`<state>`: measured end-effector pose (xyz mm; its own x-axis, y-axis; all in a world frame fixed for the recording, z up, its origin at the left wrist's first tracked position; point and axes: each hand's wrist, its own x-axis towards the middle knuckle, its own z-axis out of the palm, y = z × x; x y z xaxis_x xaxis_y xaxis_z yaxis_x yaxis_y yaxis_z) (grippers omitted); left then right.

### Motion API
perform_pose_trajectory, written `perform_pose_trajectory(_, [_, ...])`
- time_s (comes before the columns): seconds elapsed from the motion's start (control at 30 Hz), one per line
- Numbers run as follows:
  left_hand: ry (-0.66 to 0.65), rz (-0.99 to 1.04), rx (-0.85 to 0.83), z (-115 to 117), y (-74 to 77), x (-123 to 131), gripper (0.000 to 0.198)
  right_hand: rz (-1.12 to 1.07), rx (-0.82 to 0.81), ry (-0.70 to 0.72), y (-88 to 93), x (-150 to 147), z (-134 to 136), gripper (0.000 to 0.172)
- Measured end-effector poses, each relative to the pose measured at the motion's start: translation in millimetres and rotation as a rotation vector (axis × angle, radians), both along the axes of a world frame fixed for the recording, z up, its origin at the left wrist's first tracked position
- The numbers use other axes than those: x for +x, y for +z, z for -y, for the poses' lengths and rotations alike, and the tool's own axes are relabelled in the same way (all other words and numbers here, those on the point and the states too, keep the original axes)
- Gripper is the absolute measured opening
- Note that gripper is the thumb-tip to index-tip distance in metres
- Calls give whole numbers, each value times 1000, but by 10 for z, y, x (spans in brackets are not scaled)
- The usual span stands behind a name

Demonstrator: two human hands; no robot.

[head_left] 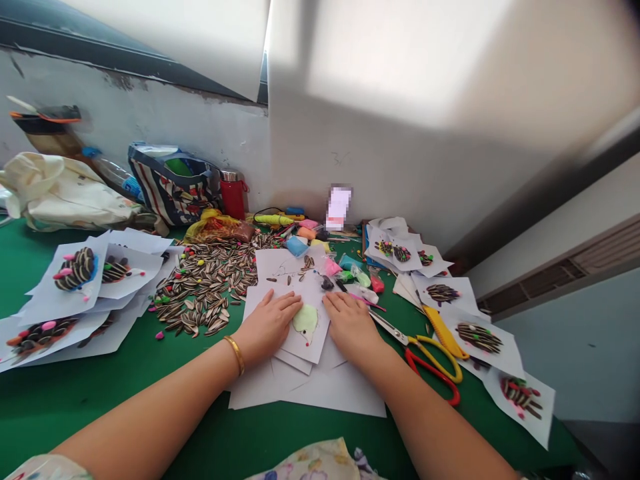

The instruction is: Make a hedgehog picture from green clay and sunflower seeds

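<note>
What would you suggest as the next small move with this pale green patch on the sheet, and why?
Probably pick one seed from the sunflower seed pile and press it into the pale green clay. It looks bare between your left hand and right hand, while the nearby finished sheet carries rows of seeds.

Honestly can't read a single word or label here; that pixelated patch mid-frame shows nothing legible.
</note>
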<state>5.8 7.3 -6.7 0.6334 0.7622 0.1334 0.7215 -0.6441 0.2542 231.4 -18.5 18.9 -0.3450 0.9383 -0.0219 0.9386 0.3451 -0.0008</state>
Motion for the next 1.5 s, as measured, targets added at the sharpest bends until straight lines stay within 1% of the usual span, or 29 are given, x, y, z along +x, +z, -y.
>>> perform_pose_trajectory(0.07, [-3,3,3,-2,-8,-1,54,3,4,-18,17,37,-11,49])
perform_pose_trajectory(0.17, [-9,15,5,-4,-18,0,53,-11,2,22,27,61,6,46])
perform_pose_trajectory(0.23, [-8,22,6,-5,-18,2,52,-27,0,48,10,49,19,50])
perform_pose_trajectory(0.33, [-4,10,2,-5,-9,6,52,-41,5,25,-30,32,9,56])
perform_pose_trajectory(0.53, [-7,17,-10,-5,13,6,51,-82,67,-26,-35,95,-38,43])
perform_pose_trajectory(0.6, [-8,18,-9,-2,19,7,53,-98,84,-39,-35,98,-44,46])
perform_pose_trajectory(0.67, [-8,14,-12,2,26,8,53,-102,87,-38,-43,79,-47,53])
perform_pose_trajectory(0.77, [-6,0,-20,6,36,10,54,-57,28,-9,-44,39,-44,57])
perform_pose_trajectory(0.87, [-6,-4,-20,6,40,9,54,19,-18,-1,-3,20,-15,52])
perform_pose_trajectory(0.97, [-7,-12,-19,2,39,9,53,66,1,-13,52,27,43,49])
perform_pose_trajectory(1.03, [-3,-17,-22,1,34,10,53,74,10,10,61,30,82,48])
perform_pose_trajectory(1.1, [0,-14,-20,0,27,12,52,66,-1,73,36,28,103,49])
perform_pose_trajectory(1.2, [0,-9,-17,0,20,13,53,28,-35,123,-25,34,82,56])
perform_pose_trajectory(1.27, [-1,-13,-24,2,24,14,54,-1,-47,91,-40,62,43,60])
perform_pose_trajectory(1.37, [-1,-13,-32,4,40,14,54,-22,-32,32,12,132,-8,62])
perform_pose_trajectory(1.5, [-1,-4,-31,4,52,13,54,-2,-22,-41,131,185,-1,54])
